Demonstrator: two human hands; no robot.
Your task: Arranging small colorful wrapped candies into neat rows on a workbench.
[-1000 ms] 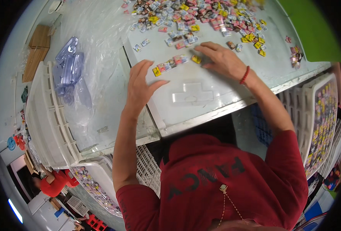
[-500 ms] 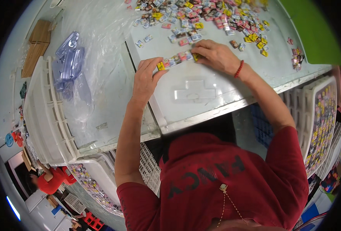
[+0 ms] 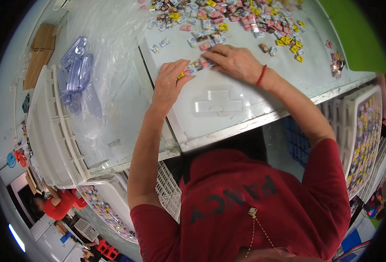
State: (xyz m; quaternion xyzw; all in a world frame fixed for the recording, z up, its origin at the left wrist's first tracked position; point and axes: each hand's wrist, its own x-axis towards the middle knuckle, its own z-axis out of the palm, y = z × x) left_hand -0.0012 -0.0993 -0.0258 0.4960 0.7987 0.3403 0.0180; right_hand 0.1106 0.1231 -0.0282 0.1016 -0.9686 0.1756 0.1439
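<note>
A short row of small pieces (image 3: 195, 67), yellow, pink, white and dark, lies aslant on the tabletop (image 3: 263, 102) between the two hands, its right end set a little farther from the person. The left hand (image 3: 167, 85) has thumb and fingers bent closely around the left end, with yellow showing between them. The right hand (image 3: 239, 64) has its fingers drawn nearly together about the right end, thumb on the near side and forefinger on the far side; the last part of the row is hidden there. How hard either hand presses, I cannot tell.

A clear tray (image 3: 219, 104) with a stepped outline lies on the near side of the row, apart from both hands. Beyond the row spreads a loose pile (image 3: 228, 12) of like pieces, its nearest ones just beside the right fingers.

At the right, a white tray (image 3: 349, 144) is filled with many pieces in close rows. Another white-rimmed tray (image 3: 121, 197), low on the left, also bears many pieces. Bluish clear packs (image 3: 77, 74) lie heaped on the left, beside a crumpled clear sheet (image 3: 114, 48). A blue crate (image 3: 297, 142) stands below the tabletop.
</note>
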